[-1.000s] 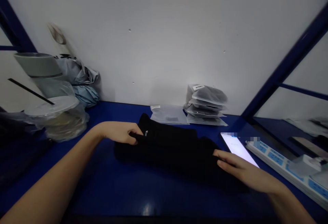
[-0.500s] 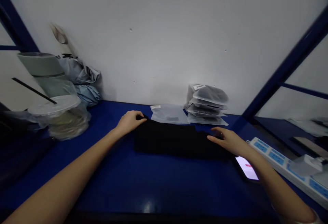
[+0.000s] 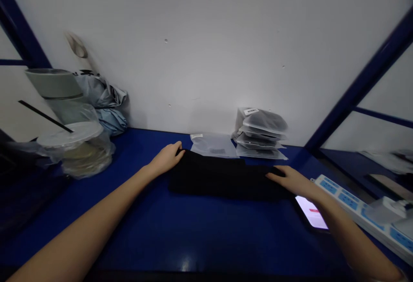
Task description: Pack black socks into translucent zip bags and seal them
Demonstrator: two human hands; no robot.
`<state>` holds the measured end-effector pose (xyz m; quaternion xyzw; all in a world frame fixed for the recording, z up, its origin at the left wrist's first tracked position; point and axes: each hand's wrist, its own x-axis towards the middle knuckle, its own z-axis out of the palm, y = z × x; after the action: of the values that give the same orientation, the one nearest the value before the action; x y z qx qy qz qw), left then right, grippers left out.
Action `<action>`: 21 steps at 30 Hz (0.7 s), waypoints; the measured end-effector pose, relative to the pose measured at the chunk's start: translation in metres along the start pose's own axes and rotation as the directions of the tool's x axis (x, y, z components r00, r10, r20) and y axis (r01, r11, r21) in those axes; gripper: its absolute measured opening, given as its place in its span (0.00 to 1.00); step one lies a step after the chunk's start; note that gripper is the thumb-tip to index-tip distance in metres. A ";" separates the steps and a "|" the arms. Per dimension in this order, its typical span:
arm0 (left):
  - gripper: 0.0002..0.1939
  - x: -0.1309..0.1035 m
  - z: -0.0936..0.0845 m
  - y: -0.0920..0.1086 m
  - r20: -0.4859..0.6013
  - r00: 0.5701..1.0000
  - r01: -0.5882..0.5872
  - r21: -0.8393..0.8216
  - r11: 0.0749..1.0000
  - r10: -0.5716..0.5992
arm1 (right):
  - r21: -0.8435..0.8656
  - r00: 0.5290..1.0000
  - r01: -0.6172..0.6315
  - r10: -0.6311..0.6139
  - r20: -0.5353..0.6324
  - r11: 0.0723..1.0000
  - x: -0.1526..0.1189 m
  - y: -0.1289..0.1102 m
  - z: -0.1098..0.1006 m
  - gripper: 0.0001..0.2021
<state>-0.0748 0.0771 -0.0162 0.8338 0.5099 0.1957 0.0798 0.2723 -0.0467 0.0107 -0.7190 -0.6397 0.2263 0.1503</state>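
Note:
A folded black cloth (image 3: 222, 179), maybe a garment, lies lengthwise on the blue table (image 3: 193, 234). My left hand (image 3: 167, 157) pinches its far left corner between thumb and fingers. At the right end, my right hand (image 3: 285, 176) is closed on the cloth's upper edge, fingers partly hidden against the black fabric. Just behind the cloth is a flat frosted plastic bag (image 3: 214, 143) with a small label. Beside that bag, several packed frosted bags (image 3: 263, 131) form a stack against the wall.
A lit phone (image 3: 312, 213) lies under my right forearm, with a white power strip (image 3: 358, 209) to its right. On the left stand a plastic-wrapped cup (image 3: 77, 144) with a black straw, a pale green cylinder (image 3: 58, 86) and a folded umbrella (image 3: 111, 121). A white wall (image 3: 206, 50) closes off the back.
My right hand has shifted slightly right and its fingers have closed on the cloth's edge. My left hand keeps its pinch at the left corner. The cloth lies nearly the same.

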 end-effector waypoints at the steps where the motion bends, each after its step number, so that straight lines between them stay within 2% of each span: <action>1: 0.08 0.000 -0.002 0.001 0.004 1.000 0.006 0.002 1.000 -0.006 | 0.074 1.000 -0.024 0.023 0.002 0.997 -0.003 -0.001 -0.003 0.17; 4: 0.07 0.000 -0.009 0.002 0.004 1.000 0.024 -0.016 1.000 -0.024 | 0.174 0.998 -0.070 0.069 0.012 0.982 -0.011 0.000 -0.014 0.16; 9: 0.07 -0.004 -0.013 0.007 0.084 0.996 -0.014 -0.037 0.999 0.017 | 0.210 0.999 -0.015 0.025 -0.047 0.978 -0.019 0.008 -0.036 0.21; 11: 0.11 -0.008 -0.013 0.010 0.128 0.990 -0.059 -0.033 0.998 0.063 | 0.124 0.989 -0.068 0.084 -0.124 0.990 -0.019 0.006 -0.042 0.23; 13: 0.16 -0.011 -0.014 0.015 0.190 0.977 -0.101 -0.012 0.995 0.102 | -0.095 0.951 -0.188 0.157 -0.265 0.978 -0.020 -0.005 -0.042 0.22; 14: 0.20 -0.013 -0.014 0.018 0.226 0.968 -0.115 0.007 0.993 0.111 | -0.237 0.919 -0.265 0.171 -0.354 0.935 -0.020 -0.014 -0.040 0.22; 16: 0.26 -0.016 -0.015 0.025 0.278 0.954 -0.129 0.047 0.991 0.111 | -0.435 0.881 -0.319 0.094 -0.464 0.842 -0.023 -0.038 -0.030 0.21; 18: 0.30 -0.019 -0.016 0.030 0.306 0.947 -0.127 0.071 0.989 0.100 | -0.520 0.839 -0.286 -0.052 -0.541 0.805 -0.027 -0.064 -0.015 0.21; 21: 0.29 -0.020 -0.016 0.035 0.351 0.932 -0.114 0.057 0.992 0.087 | -0.607 0.815 -0.072 -0.305 -0.494 0.791 -0.033 -0.093 0.013 0.22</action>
<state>-0.0609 0.0419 0.0049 0.8827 0.4516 0.0294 0.1265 0.1833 -0.0676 0.0512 -0.7194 -0.6482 -0.2229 0.1124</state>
